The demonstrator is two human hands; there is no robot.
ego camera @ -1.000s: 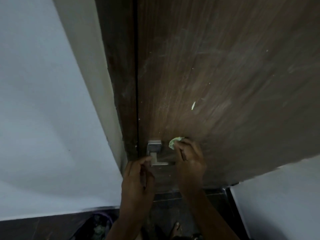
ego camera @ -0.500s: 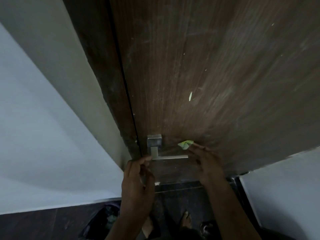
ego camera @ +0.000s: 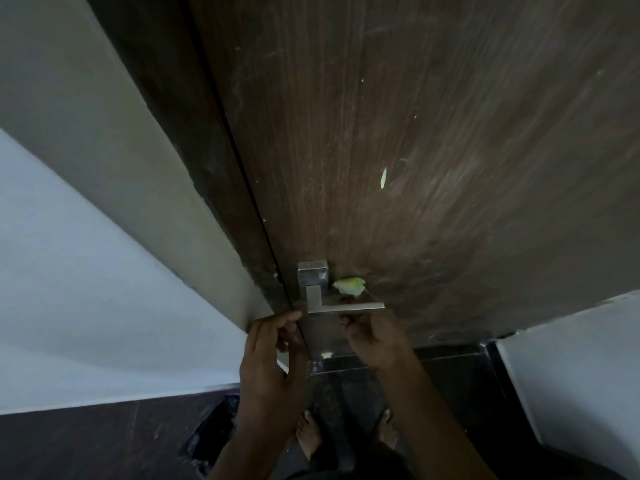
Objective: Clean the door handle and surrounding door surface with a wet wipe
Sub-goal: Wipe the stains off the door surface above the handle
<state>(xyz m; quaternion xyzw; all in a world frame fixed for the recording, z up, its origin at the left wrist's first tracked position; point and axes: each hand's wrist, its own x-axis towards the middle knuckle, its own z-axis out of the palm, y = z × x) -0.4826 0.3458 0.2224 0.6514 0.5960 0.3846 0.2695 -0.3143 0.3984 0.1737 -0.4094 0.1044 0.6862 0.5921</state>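
Head view: our door handle [ego camera: 344, 308] sits low centre, lever lying level, pointing right, away from the door [ego camera: 433, 150] edge. Our right hand [ego camera: 375, 336] pinches the wet wipe [ego camera: 349, 285] behind it; our left hand [ego camera: 273, 362] hangs loosely curled, holding nothing.

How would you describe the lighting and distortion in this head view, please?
Head view: dim overall; a soft sheen brightens the wooden door right of the pale green scrap; the wide-angle lens bows the wall edge; the lever handle is sharp; both hands sit in shadow.
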